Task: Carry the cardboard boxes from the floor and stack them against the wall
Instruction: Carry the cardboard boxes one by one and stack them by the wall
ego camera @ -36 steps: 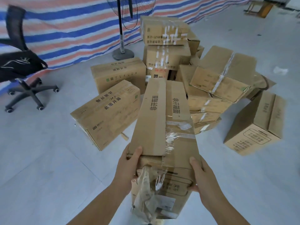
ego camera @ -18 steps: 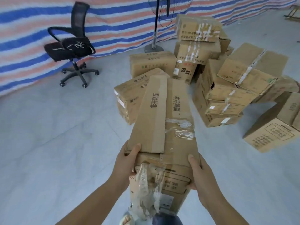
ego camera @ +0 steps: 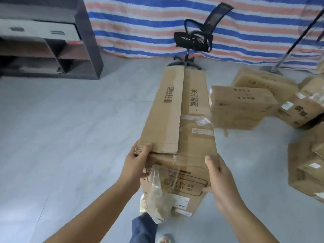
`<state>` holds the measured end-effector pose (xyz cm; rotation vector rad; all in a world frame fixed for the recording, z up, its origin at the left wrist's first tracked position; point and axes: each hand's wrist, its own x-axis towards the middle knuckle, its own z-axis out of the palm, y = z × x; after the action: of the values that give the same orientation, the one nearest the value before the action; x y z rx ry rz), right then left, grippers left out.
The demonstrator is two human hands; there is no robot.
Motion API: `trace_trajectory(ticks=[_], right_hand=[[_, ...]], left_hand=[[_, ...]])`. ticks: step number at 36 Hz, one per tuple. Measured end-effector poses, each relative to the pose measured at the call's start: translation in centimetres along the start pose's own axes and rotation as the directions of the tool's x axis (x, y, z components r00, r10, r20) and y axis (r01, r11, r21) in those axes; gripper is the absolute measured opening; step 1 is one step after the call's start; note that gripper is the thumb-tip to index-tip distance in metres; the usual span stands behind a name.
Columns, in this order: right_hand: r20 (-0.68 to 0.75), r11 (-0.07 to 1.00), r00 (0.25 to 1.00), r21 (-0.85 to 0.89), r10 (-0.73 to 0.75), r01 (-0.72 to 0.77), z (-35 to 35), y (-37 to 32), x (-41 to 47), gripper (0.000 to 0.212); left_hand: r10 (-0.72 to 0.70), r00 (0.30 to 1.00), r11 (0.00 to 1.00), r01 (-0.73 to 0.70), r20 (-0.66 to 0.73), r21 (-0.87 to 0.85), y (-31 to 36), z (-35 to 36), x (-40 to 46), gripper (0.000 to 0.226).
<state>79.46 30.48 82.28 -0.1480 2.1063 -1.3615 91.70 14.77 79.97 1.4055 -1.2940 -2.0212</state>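
Note:
I carry a long cardboard box [ego camera: 178, 120] off the floor, its far end pointing toward the striped wall [ego camera: 140, 32]. Black print and torn clear tape run along its top, and loose plastic wrap hangs from the near end. My left hand [ego camera: 135, 165] grips the near left corner, thumb on the top flap. My right hand [ego camera: 219, 178] grips the near right corner, thumb on top and fingers around the end face. The pile of other cardboard boxes [ego camera: 242, 106] lies on the floor to the right.
A dark shelf unit [ego camera: 52, 50] stands at the far left against the wall. A black office chair [ego camera: 194, 37] sits ahead beyond the box. A fan stand [ego camera: 287, 51] leans at the far right. Grey floor [ego camera: 61, 146] stretches to the left.
The view has swung left with the carried box: the box pile slid to the right edge, the chair moved to the centre, and the shelf unit came into view. Both hands keep their grip.

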Motion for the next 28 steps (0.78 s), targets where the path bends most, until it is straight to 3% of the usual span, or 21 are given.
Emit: trace_trajectory(ticks=[4, 8, 13, 21, 28], right_hand=[[0.154, 0.999, 0.988, -0.042, -0.015, 0.022, 5.0, -0.1, -3.2, 0.020], [0.298, 0.992, 0.954, -0.108, -0.029, 0.064, 10.7, -0.1, -6.7, 0.029], [0.457, 0.969, 0.888, -0.191, -0.052, 0.156, 19.0, 0.2, -12.0, 0.017], [0.652, 0.934, 0.756, -0.226, -0.066, 0.277, 35.2, 1.7, -23.0, 0.017], [0.743, 0.917, 0.668, -0.233, -0.046, 0.323, 47.1, 1.7, -29.8, 0.017]], left_hand=[[0.006, 0.988, 0.995, -0.021, -0.153, -0.096, -1.3, -7.0, -3.6, 0.019], [0.022, 0.957, 0.983, -0.073, -0.290, -0.168, -2.7, -14.3, -6.9, 0.026], [-0.010, 0.900, 0.959, -0.114, -0.436, -0.258, -4.8, -24.2, -10.8, 0.023], [-0.086, 0.786, 0.913, -0.184, -0.613, -0.363, -7.7, -42.1, -17.2, 0.034], [-0.083, 0.694, 0.898, -0.259, -0.716, -0.356, -7.5, -53.9, -20.8, 0.007]])
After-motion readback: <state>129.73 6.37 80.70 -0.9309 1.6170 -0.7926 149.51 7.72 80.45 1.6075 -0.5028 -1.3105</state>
